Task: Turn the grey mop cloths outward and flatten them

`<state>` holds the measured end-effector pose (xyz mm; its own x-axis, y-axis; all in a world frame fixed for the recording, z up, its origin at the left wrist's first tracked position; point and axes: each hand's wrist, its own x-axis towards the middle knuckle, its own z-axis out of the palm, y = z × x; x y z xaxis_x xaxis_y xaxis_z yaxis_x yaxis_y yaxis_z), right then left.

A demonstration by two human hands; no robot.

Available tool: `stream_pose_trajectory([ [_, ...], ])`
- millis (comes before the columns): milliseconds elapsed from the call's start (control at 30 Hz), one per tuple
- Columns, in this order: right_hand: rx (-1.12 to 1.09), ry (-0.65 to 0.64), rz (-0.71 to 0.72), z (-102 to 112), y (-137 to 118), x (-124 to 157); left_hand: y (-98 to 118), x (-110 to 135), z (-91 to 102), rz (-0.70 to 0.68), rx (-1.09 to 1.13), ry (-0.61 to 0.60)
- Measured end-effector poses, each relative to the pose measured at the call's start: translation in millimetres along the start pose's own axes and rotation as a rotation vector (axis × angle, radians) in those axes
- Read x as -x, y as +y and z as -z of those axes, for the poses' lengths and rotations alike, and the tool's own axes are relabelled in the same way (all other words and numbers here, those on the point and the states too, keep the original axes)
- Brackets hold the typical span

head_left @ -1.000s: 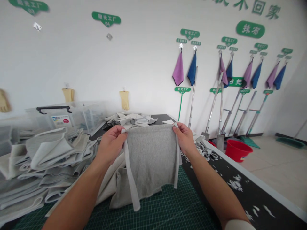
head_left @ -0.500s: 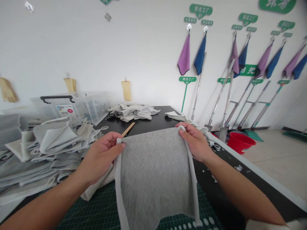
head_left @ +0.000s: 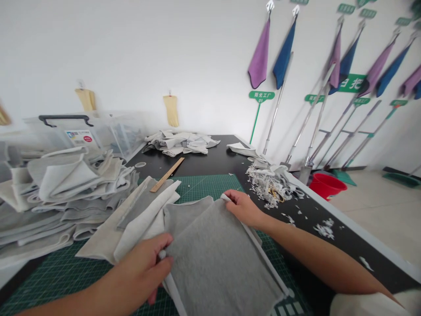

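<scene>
The person's left hand (head_left: 144, 272) is pinching the near left corner of a grey cloth (head_left: 213, 259), while the right hand (head_left: 242, 208) is gripping its far right corner. The cloth is lying spread over the green cutting mat (head_left: 204, 184) at the tabletop's near edge, overlapping paler folded cloths (head_left: 141, 215). A wooden ruler (head_left: 167, 174) is resting just beyond them, and cloth scraps (head_left: 268, 182) are lying along the right edge.
</scene>
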<state>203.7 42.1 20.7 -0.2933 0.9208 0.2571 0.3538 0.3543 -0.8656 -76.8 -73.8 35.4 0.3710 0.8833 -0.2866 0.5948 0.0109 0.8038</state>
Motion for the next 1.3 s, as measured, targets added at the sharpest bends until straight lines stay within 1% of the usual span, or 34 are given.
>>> stream_pose_trajectory([
  [100, 0.045, -0.043, 0.049, -3.1, 3.0, -2.7, -0.5, 4.5, -3.4, 0.006, -0.106, -0.008],
  [200, 0.113, -0.065, 0.155, -5.7, 1.3, -16.5, -0.7, 1.2, -1.8, 0.026, -0.135, 0.029],
  [300, 0.205, -0.101, 0.282, -8.3, -11.0, -38.5, -4.1, -2.7, 2.9, 0.039, -0.112, 0.054],
  [433, 0.267, -0.173, 0.342, -18.0, -31.7, -69.0, -14.3, 0.3, 10.4, 0.016, -0.081, 0.068],
  [533, 0.320, -0.195, 0.397, -34.5, -38.3, -88.4, -24.8, 7.2, 15.0, 0.046, -0.124, 0.095],
  [600, 0.382, -0.220, 0.472, -49.6, -38.0, -99.6, -32.0, 11.9, 17.4, 0.096, -0.190, 0.109],
  [700, 0.471, -0.253, 0.602, -74.8, -33.1, -113.5, -39.4, 16.3, 19.9, 0.163, -0.315, 0.125],
  [733, 0.499, -0.281, 0.643, -83.0, -30.7, -117.3, -40.6, 16.7, 20.6, 0.177, -0.348, 0.126],
  [833, 0.573, -0.346, 0.729, -104.0, -21.7, -125.6, -41.7, 15.1, 22.6, 0.216, -0.443, 0.106],
  [900, 0.596, -0.354, 0.748, -114.5, -15.0, -129.0, -42.4, 12.4, 23.7, 0.205, -0.559, 0.100],
  [1033, 0.616, -0.366, 0.770, -129.7, -3.5, -134.1, -45.5, 7.1, 23.5, 0.109, -0.822, 0.099],
  [1100, 0.632, -0.374, 0.772, -135.4, 0.2, -136.2, -45.7, 5.2, 22.7, 0.102, -0.917, 0.095],
  [1133, 0.641, -0.378, 0.770, -137.6, 1.4, -136.8, -45.1, 4.2, 22.4, 0.109, -0.966, 0.115],
  [1200, 0.658, -0.373, 0.757, -140.0, 2.9, -136.3, -42.1, 2.0, 21.6, 0.143, -1.075, 0.214],
  [1267, 0.664, -0.324, 0.719, -138.9, 2.9, -133.6, -37.5, -0.2, 20.3, 0.175, -1.161, 0.336],
  [1300, 0.664, -0.287, 0.696, -136.7, 2.5, -131.6, -34.8, -1.1, 19.2, 0.169, -1.186, 0.383],
])
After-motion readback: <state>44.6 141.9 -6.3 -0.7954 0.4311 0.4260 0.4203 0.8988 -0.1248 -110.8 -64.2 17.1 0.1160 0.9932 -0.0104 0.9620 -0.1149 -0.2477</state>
